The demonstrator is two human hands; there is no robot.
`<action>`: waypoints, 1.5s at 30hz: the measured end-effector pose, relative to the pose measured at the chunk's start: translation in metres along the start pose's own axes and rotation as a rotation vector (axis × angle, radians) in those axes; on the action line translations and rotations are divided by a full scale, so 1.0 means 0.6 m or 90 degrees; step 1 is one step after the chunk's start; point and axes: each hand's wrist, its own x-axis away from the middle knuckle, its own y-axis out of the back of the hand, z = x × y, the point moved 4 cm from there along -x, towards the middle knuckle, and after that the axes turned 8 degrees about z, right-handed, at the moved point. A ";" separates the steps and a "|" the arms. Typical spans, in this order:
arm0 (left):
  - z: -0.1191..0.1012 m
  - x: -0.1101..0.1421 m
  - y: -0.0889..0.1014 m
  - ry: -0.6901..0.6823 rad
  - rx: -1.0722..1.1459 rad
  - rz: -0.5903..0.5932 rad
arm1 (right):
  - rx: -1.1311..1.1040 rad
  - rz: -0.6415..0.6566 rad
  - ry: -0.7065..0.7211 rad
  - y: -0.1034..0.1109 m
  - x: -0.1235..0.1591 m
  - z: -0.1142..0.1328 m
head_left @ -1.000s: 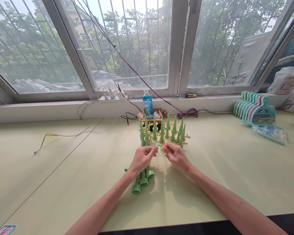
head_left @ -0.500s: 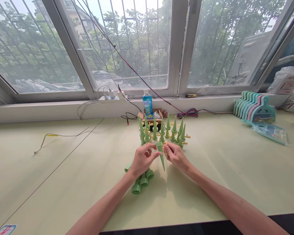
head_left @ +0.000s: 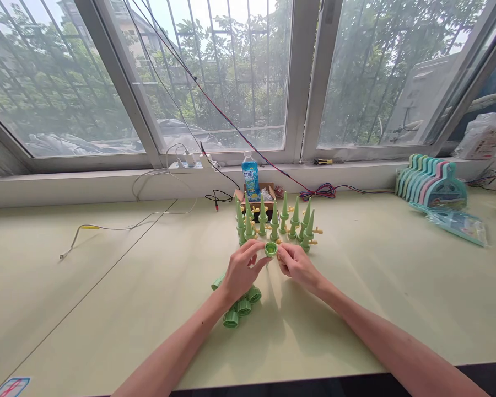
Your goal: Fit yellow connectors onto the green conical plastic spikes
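Between thumb and fingers, my left hand [head_left: 242, 270] grips a green plant watering spike [head_left: 271, 250], whose round, hollow socket faces me. My right hand [head_left: 298, 266] is closed at the spike's right side, pinching a small yellow valve [head_left: 279, 242] that is mostly hidden by the fingers. Just beyond both hands, several green spikes with yellow valves [head_left: 295, 218] stand upright on the table. Under and beside my left wrist lie several loose green spikes [head_left: 243, 306], their open sockets toward me and partly covered by the hand.
A blue bottle [head_left: 251, 176] stands by a small cardboard box [head_left: 268, 207] behind the spikes. Coiled cable [head_left: 320, 191] lies near the windowsill. Teal and pink handled items [head_left: 434, 184] stand in a row at right. A white cable [head_left: 119, 227] crosses the table's left side.
The watering spike has been tilted, so its socket opening now faces me and its point, which hung downward before, is mostly out of sight. Both hands stay in nearly the same place.
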 end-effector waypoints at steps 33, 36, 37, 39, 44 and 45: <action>0.025 0.006 -0.020 0.375 0.388 0.196 | 0.140 -0.016 0.033 0.008 0.002 -0.001; 0.023 0.006 -0.018 0.353 0.369 0.192 | 0.141 -0.019 0.028 0.008 0.002 -0.002; 0.022 0.006 -0.018 0.347 0.362 0.194 | 0.142 -0.020 0.026 0.009 0.002 -0.002; 0.021 0.005 -0.018 0.340 0.353 0.195 | 0.147 -0.022 0.023 0.009 0.001 -0.003; 0.024 0.006 -0.017 0.318 0.350 0.192 | 0.163 -0.025 0.015 0.010 0.000 -0.007; 0.024 0.006 -0.016 0.310 0.345 0.189 | 0.166 -0.024 0.014 0.011 0.000 -0.007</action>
